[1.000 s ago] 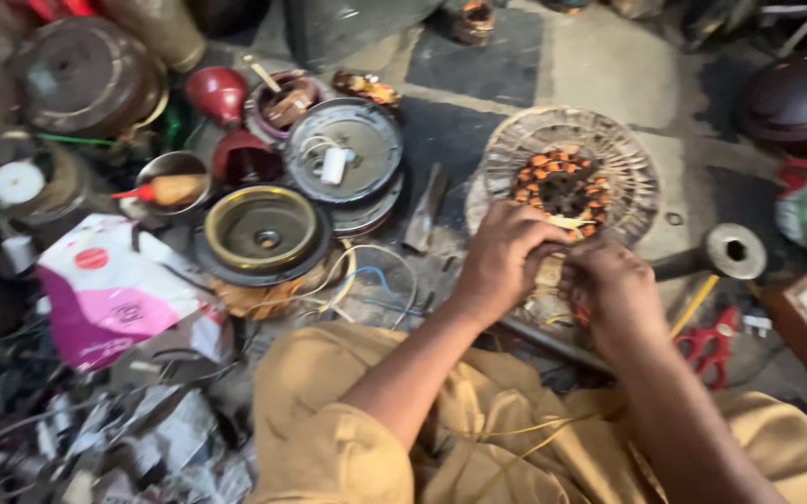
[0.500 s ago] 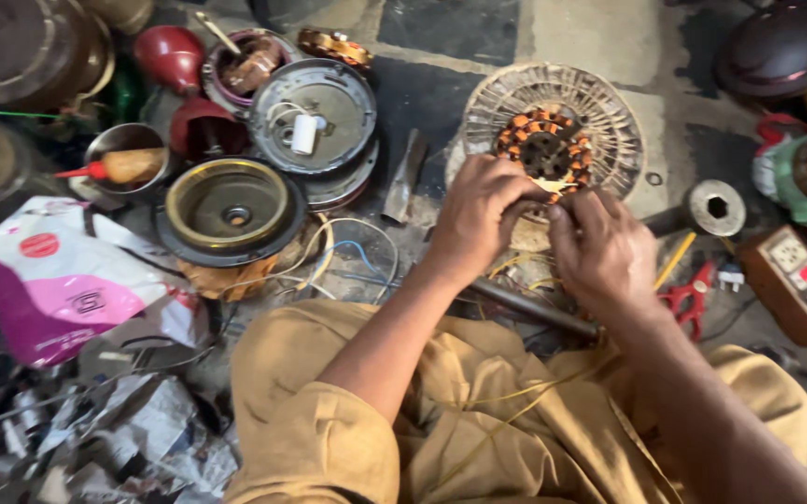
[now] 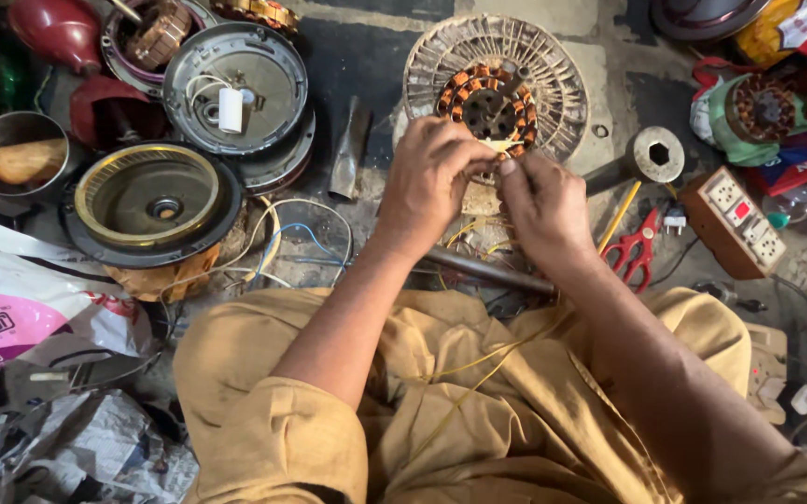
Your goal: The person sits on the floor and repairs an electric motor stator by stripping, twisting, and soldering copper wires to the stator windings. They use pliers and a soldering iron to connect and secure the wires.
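Dull grey ribbed metal fan-motor cover (image 3: 553, 70), dusty and matt. Glossy orange copper windings on the round dark steel stator (image 3: 487, 103). Smooth shiny yellow insulated wire (image 3: 478, 373) across rumpled matt tan cloth trousers (image 3: 478, 429). Glossy red plastic-handled scissors (image 3: 635, 250). Greasy dark metal round housing with a brassy rim (image 3: 151, 201). Crinkled glossy pink-and-white plastic bag (image 3: 21, 308). Rough, stained concrete floor (image 3: 609, 112).

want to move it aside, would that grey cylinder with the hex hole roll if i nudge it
The cylinder probably would roll: it looks round and seems to lie on its side, hex end toward the camera. It looks like solid metal, so likely heavy for its size and stiff. The scissors and yellow stick beside it might stop it.
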`<state>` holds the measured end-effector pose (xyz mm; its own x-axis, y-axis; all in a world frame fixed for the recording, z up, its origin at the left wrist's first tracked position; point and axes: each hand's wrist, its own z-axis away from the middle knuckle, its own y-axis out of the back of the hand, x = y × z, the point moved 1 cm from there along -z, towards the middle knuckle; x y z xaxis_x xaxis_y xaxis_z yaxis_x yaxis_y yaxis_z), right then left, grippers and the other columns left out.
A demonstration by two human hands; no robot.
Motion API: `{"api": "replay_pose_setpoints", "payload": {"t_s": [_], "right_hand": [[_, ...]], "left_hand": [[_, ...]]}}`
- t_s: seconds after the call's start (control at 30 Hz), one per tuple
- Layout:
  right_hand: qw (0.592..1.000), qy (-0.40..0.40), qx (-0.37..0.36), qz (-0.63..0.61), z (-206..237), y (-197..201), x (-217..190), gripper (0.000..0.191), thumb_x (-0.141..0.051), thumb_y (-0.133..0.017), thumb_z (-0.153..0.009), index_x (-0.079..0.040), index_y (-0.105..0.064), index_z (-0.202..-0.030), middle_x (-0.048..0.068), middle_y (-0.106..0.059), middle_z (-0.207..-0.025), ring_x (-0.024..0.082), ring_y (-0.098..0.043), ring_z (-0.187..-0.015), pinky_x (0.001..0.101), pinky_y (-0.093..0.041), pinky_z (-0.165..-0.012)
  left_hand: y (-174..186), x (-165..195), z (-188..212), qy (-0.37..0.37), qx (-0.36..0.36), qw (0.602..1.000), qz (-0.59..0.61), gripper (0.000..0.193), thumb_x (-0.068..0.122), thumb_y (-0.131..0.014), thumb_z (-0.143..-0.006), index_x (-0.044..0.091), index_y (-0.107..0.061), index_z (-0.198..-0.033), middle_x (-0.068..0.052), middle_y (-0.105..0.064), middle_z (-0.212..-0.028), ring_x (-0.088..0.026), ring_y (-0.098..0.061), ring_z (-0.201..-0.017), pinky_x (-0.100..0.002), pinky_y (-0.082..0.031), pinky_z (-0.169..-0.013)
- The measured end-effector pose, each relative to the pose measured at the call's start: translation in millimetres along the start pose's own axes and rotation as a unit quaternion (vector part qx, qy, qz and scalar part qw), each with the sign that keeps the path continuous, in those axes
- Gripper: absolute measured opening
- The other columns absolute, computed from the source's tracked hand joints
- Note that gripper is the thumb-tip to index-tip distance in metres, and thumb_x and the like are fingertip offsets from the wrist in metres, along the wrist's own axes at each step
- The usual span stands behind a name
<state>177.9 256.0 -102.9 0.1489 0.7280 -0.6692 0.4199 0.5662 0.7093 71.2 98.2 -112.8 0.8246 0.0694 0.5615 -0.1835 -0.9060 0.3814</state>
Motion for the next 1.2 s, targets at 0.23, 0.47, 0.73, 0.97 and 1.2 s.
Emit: {"api": "replay_pose_setpoints", "payload": {"t_s": [0.23,0.47,0.73,0.97,1.2], "right_hand": [[0.988,-0.008,-0.137,0.072,45.6,-17.1,78.4,0.026,-0.022,-0.068,-0.093,-0.002,-0.072,-0.109,0.021,-0.073,-0.097,0.036,-0.073,-0.087,0.0437,-0.055,-0.079],[0.982,-0.012,-0.154,0.107,66.9,-31.1,84.6,0.029,-0.021,-0.065,-0.091,-0.008,-0.072,-0.116,0.019,-0.072,-0.114,0.037,-0.069,-0.104,0.0464,-0.052,-0.091],[0.974,0.063,-0.149,0.157,91.9,-26.3,66.5,0.061,-0.027,-0.077,-0.078,-0.006,-0.059,-0.133,0.021,-0.064,-0.124,0.042,-0.057,-0.119,0.0489,-0.045,-0.100],[0.967,-0.017,-0.156,0.203,88.9,-24.1,54.2,0.036,-0.034,-0.071,-0.087,-0.013,-0.068,-0.117,0.018,-0.065,-0.120,0.038,-0.058,-0.120,0.0509,-0.049,-0.097],[0.958,-0.115,-0.162,0.208,79.1,-22.3,64.8,0.023,-0.021,-0.062,-0.096,-0.014,-0.066,-0.118,0.016,-0.073,-0.107,0.033,-0.073,-0.097,0.0465,-0.058,-0.086]], "left_hand": [[13.9,1.0,-0.9,0.038,0.057,0.997,0.024,0.037,-0.003,-0.068,-0.088,0.008,-0.064,-0.123,-0.010,-0.062,-0.122,-0.032,-0.057,-0.119,-0.043,-0.046,-0.107],[30.1,19.7,10.3,0.090,0.082,0.991,-0.052,0.029,-0.004,-0.061,-0.088,0.009,-0.060,-0.114,-0.011,-0.061,-0.116,-0.034,-0.060,-0.115,-0.042,-0.048,-0.100],[19.9,114.9,124.8,0.178,-0.495,0.851,-0.016,0.060,0.032,-0.075,-0.081,0.005,-0.059,-0.132,-0.021,-0.071,-0.111,-0.041,-0.067,-0.102,-0.053,-0.050,-0.084],[18.0,144.2,157.6,0.198,-0.448,0.871,-0.037,0.046,0.018,-0.058,-0.091,0.014,-0.067,-0.136,-0.017,-0.074,-0.107,-0.038,-0.069,-0.092,-0.048,-0.053,-0.083],[22.0,163.7,152.2,0.172,-0.403,0.899,-0.023,0.036,0.036,-0.067,-0.094,0.011,-0.075,-0.117,-0.020,-0.073,-0.106,-0.040,-0.068,-0.094,-0.047,-0.054,-0.083]]}}
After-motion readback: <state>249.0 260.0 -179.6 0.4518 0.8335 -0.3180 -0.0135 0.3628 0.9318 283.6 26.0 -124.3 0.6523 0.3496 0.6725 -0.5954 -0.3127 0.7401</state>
